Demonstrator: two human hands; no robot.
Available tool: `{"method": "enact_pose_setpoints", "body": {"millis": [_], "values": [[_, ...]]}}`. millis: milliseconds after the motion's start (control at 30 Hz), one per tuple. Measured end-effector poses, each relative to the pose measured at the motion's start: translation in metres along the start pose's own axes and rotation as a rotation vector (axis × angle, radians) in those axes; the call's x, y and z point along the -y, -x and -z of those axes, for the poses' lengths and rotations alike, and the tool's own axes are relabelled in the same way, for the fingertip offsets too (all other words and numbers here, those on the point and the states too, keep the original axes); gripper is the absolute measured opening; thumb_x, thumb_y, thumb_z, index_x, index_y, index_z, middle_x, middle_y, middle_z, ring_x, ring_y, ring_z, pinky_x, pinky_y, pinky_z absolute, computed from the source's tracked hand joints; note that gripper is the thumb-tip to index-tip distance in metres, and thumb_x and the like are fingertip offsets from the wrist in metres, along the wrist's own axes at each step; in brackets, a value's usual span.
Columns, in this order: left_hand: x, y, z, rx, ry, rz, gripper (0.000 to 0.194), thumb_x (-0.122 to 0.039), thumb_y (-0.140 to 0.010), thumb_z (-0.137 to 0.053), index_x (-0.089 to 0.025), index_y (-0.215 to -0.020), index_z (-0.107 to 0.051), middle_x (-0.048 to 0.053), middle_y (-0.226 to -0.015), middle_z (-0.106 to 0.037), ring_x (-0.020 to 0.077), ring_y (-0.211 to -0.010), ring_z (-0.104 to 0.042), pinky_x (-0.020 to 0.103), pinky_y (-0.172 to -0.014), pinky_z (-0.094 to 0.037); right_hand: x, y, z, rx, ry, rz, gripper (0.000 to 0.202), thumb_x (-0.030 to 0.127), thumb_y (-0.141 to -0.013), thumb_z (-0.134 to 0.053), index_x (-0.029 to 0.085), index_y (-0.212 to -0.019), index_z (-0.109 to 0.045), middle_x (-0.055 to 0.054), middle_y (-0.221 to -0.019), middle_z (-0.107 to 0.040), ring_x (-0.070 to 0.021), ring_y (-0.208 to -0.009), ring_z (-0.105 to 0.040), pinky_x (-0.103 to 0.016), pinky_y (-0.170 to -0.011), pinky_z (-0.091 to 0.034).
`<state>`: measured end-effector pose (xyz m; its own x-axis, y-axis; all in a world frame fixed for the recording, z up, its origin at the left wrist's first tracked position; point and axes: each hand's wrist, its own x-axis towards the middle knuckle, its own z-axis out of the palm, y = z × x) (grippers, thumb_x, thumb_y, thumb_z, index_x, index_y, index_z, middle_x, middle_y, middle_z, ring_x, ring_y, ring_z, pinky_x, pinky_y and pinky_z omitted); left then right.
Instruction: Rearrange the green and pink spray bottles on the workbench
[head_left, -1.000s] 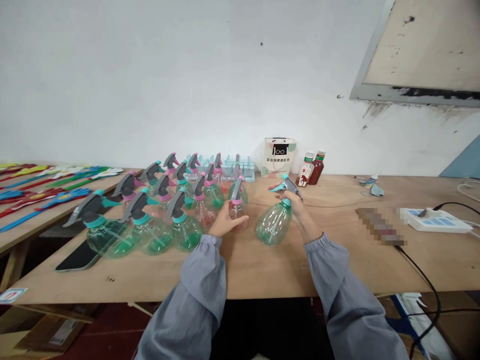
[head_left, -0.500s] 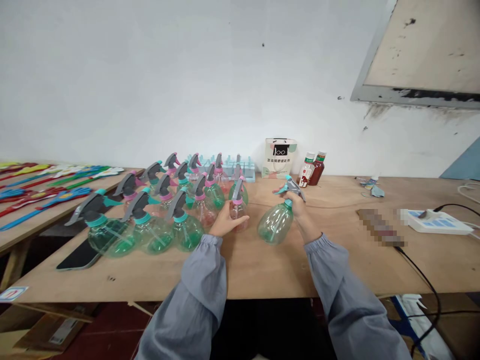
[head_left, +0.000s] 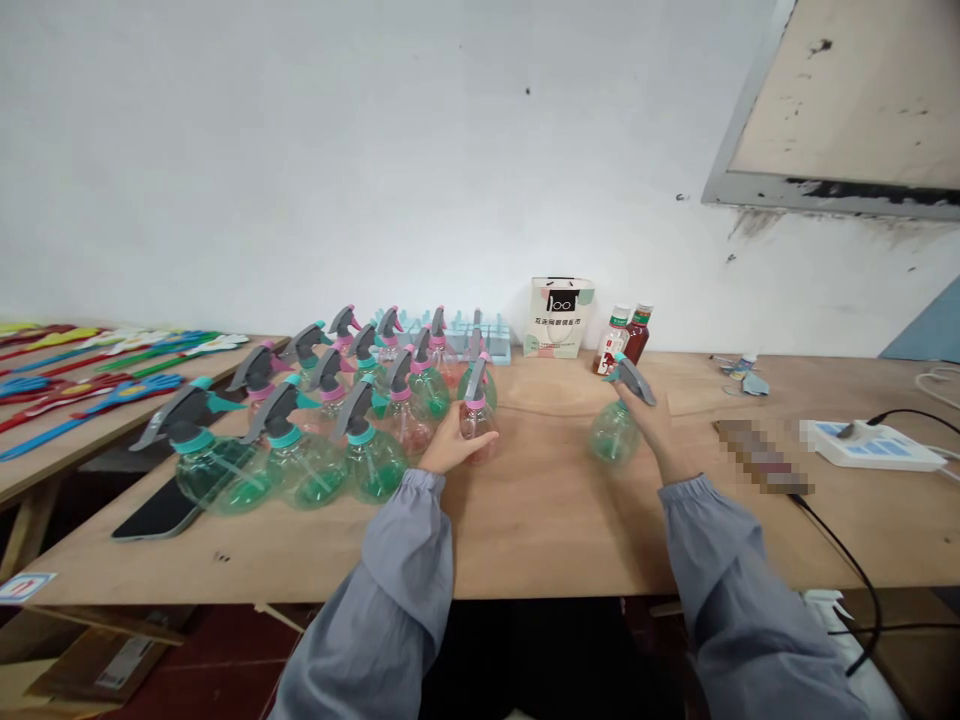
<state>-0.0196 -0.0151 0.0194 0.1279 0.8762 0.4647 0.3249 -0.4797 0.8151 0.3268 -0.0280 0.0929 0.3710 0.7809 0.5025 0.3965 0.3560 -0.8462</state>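
Observation:
My right hand (head_left: 651, 422) is closed around the neck of a green spray bottle (head_left: 613, 435), which looks slightly blurred, right of centre. Its head is grey with a teal trigger. At the front right of a group of bottles, my left hand (head_left: 450, 440) grips a pink spray bottle (head_left: 480, 425) with a pink collar, thumb across its front. Left of that hand several more stand in rows: a green spray bottle (head_left: 377, 468) is closest to it, and a pink spray bottle (head_left: 409, 420) stands just behind.
A dark phone (head_left: 156, 508) lies at the table's left. A paper bag (head_left: 556, 335) and a red sauce bottle (head_left: 637, 335) stand along the wall. Light-blue racks (head_left: 495, 340) sit behind the spray bottles. On the right lie a power strip (head_left: 874, 445) and a black cable (head_left: 840, 548).
My right hand has carried the green spray bottle to the right, away from the group, and it is now more upright. My left hand stays on the pink spray bottle.

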Motion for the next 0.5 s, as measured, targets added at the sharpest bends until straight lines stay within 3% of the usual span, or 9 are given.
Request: {"method": "enact_pose_setpoints", "body": {"millis": [233, 500], "values": [[-0.004, 0.001, 0.001, 0.01, -0.015, 0.001, 0.066, -0.045, -0.07, -0.082, -0.019, -0.122, -0.05, 0.011, -0.127, -0.064, 0.0281, -0.124, -0.061, 0.046, -0.112, -0.043, -0.026, -0.015, 0.041, -0.12, 0.112, -0.039, 0.038, 0.053, -0.067, -0.072, 0.018, -0.084, -0.074, -0.006, -0.076, -0.069, -0.0258, -0.082, -0.064, -0.037, -0.07, -0.051], [-0.001, 0.001, -0.001, 0.006, -0.019, -0.004, 0.069, -0.045, -0.07, -0.083, -0.02, -0.126, -0.051, 0.011, -0.132, -0.063, 0.0292, -0.127, -0.059, 0.049, -0.114, -0.042, -0.043, -0.023, 0.055, -0.123, 0.166, -0.051, 0.049, 0.061, -0.063, -0.073, 0.019, -0.087, -0.068, -0.009, -0.088, -0.071, -0.0279, -0.088, -0.066, -0.045, -0.084, -0.053]]}}
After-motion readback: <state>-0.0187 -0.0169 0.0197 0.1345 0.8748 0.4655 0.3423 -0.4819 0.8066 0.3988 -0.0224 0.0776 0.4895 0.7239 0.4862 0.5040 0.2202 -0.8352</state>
